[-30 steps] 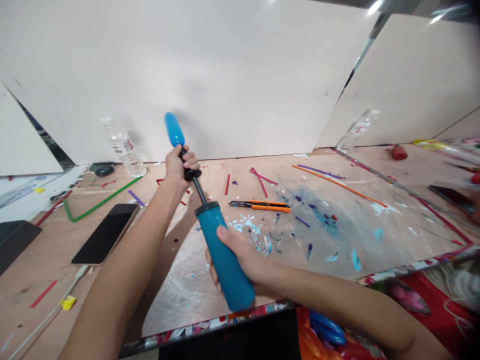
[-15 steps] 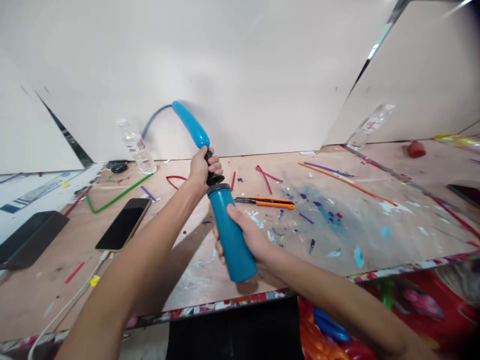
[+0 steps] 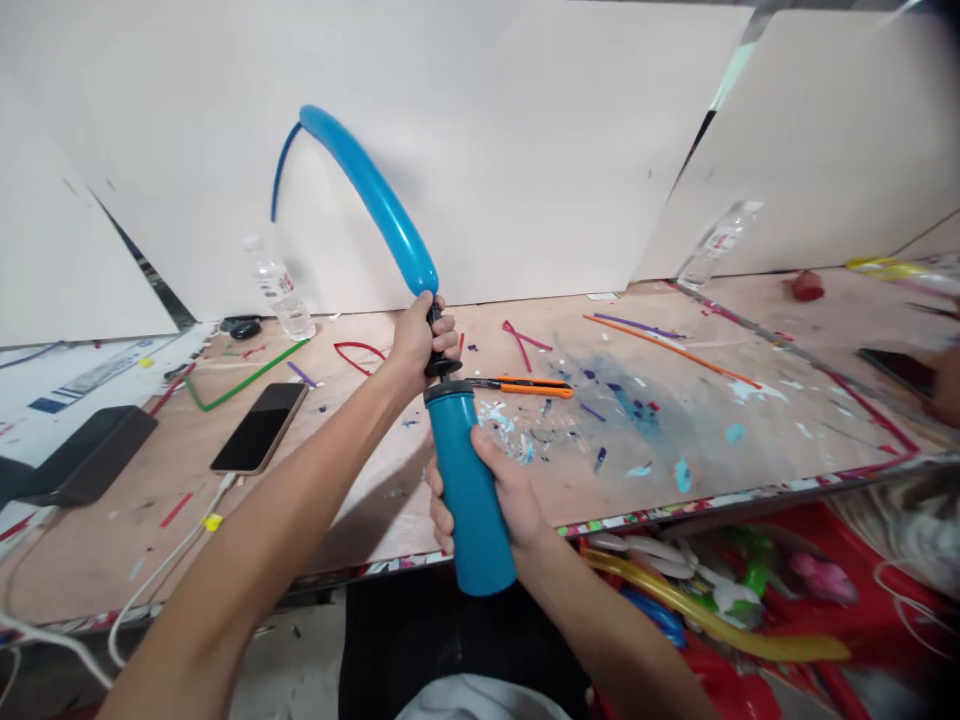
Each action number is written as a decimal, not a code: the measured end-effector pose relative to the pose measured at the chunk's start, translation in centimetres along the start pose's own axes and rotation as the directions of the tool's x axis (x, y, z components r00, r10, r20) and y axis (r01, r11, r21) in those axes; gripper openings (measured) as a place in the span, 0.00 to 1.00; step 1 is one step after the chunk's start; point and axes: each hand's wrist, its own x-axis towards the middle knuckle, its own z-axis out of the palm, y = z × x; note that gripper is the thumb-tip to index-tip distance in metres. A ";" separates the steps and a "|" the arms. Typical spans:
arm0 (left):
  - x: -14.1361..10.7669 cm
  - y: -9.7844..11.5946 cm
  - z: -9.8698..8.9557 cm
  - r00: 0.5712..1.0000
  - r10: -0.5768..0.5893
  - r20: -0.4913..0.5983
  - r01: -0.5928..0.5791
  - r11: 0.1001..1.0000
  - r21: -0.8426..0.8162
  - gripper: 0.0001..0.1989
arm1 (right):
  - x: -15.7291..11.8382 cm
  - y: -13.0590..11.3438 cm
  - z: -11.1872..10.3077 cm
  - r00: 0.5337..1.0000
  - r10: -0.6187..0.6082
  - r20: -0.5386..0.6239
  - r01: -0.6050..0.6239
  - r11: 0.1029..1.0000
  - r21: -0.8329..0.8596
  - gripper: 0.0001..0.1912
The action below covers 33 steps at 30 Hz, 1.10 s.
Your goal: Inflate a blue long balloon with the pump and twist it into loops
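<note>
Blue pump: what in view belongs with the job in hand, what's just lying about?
In use: pump, blue balloon at its tip, left hand near the tip, right hand round the barrel.
Seemingly idle: phone, cutter, green strip, water bottles.

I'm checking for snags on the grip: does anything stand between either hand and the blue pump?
Nothing visible does: the left hand closes on the black end of the pump, the right hand on its barrel. The orange cutter lies outside both grips.

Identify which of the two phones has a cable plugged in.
The phone on the left: a white cable runs from its near end, whereas none shows at the phone on the far right.
</note>
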 end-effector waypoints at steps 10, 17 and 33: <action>0.5 4.5 0.4 0.994 0.110 -0.005 -0.110 0.992 0.063 0.15 | -1.5 4.1 0.5 0.986 0.098 0.138 -0.101 0.995 0.017 0.38; 1.8 -0.3 0.1 1.000 0.000 0.001 0.000 0.977 0.211 0.12 | 1.4 2.4 -0.2 0.998 -0.067 0.002 0.066 0.987 0.144 0.30; 1.4 -0.1 -1.7 0.997 0.011 -0.070 0.000 0.989 0.147 0.15 | 2.1 2.0 -0.7 0.997 -0.018 0.072 0.003 0.979 0.205 0.26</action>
